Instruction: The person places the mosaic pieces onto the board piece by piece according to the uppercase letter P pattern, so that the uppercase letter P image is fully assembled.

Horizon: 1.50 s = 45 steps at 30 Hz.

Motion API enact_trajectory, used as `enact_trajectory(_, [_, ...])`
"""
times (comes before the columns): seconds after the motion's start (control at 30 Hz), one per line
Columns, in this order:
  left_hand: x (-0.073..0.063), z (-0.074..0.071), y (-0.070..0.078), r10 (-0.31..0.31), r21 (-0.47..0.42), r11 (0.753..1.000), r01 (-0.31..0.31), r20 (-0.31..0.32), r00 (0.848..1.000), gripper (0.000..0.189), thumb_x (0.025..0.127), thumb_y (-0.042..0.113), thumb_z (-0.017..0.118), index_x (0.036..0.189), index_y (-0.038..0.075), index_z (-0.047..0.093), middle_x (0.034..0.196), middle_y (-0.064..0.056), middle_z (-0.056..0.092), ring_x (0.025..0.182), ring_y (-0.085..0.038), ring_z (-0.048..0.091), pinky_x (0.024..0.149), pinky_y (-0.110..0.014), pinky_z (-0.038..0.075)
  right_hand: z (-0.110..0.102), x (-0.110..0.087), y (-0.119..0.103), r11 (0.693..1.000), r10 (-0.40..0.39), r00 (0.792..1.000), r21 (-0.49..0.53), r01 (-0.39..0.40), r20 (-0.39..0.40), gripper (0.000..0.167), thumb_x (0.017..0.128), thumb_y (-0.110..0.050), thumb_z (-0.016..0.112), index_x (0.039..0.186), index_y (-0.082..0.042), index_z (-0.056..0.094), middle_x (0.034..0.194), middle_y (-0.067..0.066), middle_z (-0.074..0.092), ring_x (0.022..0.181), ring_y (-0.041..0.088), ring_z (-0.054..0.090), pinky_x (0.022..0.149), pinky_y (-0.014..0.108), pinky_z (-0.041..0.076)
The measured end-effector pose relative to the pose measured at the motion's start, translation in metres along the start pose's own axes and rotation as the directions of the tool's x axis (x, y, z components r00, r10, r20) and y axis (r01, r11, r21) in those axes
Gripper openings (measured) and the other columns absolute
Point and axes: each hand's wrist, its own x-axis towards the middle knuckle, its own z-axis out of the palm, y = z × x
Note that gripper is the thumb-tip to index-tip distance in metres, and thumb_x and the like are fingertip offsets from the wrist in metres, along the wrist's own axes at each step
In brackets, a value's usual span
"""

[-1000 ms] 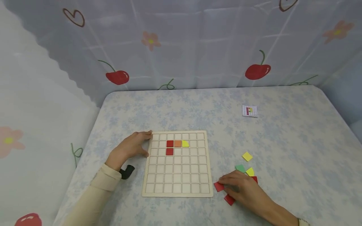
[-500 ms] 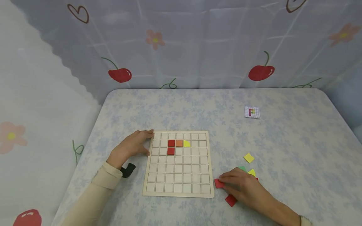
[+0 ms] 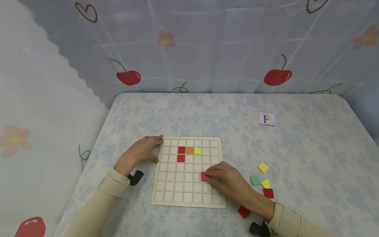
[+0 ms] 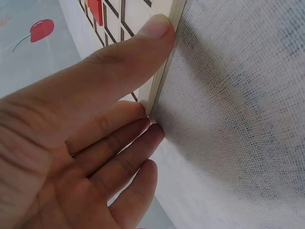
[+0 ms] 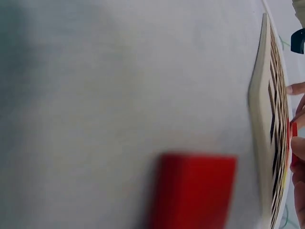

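Note:
My right hand (image 3: pixel 226 179) pinches a red square tile (image 3: pixel 204 176) over the right part of the wooden grid board (image 3: pixel 183 205). In the right wrist view, fingertips (image 5: pixel 299 148) grip that tile at the far right edge. My left hand (image 3: pixel 142 151) is at the board's upper left; its thumb (image 4: pixel 155 31) rests on the board's edge in the left wrist view, and the other fingers reach the corner. Set in the grid are two red square tiles, one above the other, an orange square tile (image 3: pixel 189 150) and a yellow quarter-round tile (image 3: pixel 197 151).
Right of the board lie a yellow square tile (image 3: pixel 263 167), a green tile (image 3: pixel 255 180), a yellow rounded tile (image 3: pixel 265 183) and a red tile (image 3: pixel 268 193). Another red tile (image 3: pixel 243 212) lies below my right forearm. A small pattern card (image 3: pixel 267 119) lies at the back right.
My right hand has carried the red tile from the table beside the board up and left over the grid. The left hand keeps its place on the board; the camera view has shifted slightly.

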Motion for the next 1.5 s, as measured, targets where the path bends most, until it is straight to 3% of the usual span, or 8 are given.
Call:
enact_trajectory(0.23, [0.000,0.000,0.000,0.002,0.006,1.000,-0.002,-0.003,1.000,0.080,0.077,0.013,0.085,0.145,0.000,0.046,0.157,-0.012,0.032,0.140,-0.040,0.032,0.110,-0.053,0.038,0.021,0.039,-0.011,0.999,0.054,0.997,-0.005,-0.054,0.059,0.021,0.083,-0.006,0.079,0.104,-0.006,0.078,0.102,0.001,0.072,0.098,0.016,0.063,0.081,0.029,0.056])
enact_trajectory(0.5, [-0.002,0.001,-0.001,-0.001,-0.003,1.000,0.001,-0.011,1.000,0.079,0.077,0.012,0.085,0.145,0.000,0.047,0.157,-0.011,0.033,0.140,-0.038,0.033,0.108,-0.050,0.040,0.040,0.059,-0.022,0.996,0.091,0.989,-0.013,-0.090,0.114,0.019,0.086,-0.006,0.075,0.105,-0.006,0.077,0.104,0.000,0.072,0.103,0.017,0.062,0.089,0.032,0.054])
enact_trajectory(0.9, [-0.002,-0.001,0.000,0.007,-0.007,1.000,-0.007,-0.012,1.000,0.080,0.076,0.012,0.086,0.145,-0.001,0.047,0.157,-0.012,0.034,0.140,-0.038,0.035,0.108,-0.051,0.040,0.044,0.071,-0.027,0.994,0.097,0.988,-0.063,-0.090,0.123,0.015,0.085,-0.005,0.076,0.100,-0.007,0.079,0.100,-0.001,0.070,0.098,0.016,0.060,0.083,0.028,0.054])
enact_trajectory(1.13, [-0.001,-0.001,0.000,-0.014,-0.013,1.000,0.014,0.004,1.000,0.080,0.077,0.013,0.085,0.146,0.000,0.046,0.157,-0.011,0.032,0.140,-0.038,0.034,0.108,-0.052,0.039,0.045,0.077,-0.030,0.989,0.147,0.976,-0.057,-0.139,0.159,0.018,0.085,-0.005,0.077,0.103,-0.006,0.079,0.099,0.001,0.068,0.097,0.017,0.059,0.079,0.026,0.055])
enact_trajectory(1.4, [-0.001,-0.001,0.000,-0.007,-0.012,1.000,0.007,-0.005,1.000,0.079,0.076,0.012,0.086,0.144,-0.001,0.048,0.157,-0.012,0.033,0.140,-0.039,0.034,0.109,-0.052,0.039,0.036,0.063,-0.029,0.997,0.044,0.995,-0.073,-0.037,0.086,0.018,0.086,-0.004,0.075,0.104,-0.004,0.078,0.103,0.004,0.071,0.100,0.020,0.061,0.082,0.029,0.056])
enact_trajectory(1.5, [-0.001,-0.002,0.000,0.002,-0.005,1.000,-0.002,-0.010,1.000,0.079,0.076,0.012,0.086,0.144,-0.002,0.048,0.157,-0.013,0.034,0.139,-0.040,0.035,0.108,-0.052,0.040,0.029,0.052,-0.028,0.995,0.075,0.995,-0.064,-0.071,0.067,0.020,0.085,-0.003,0.076,0.104,-0.004,0.078,0.104,0.004,0.071,0.100,0.019,0.062,0.081,0.029,0.057])
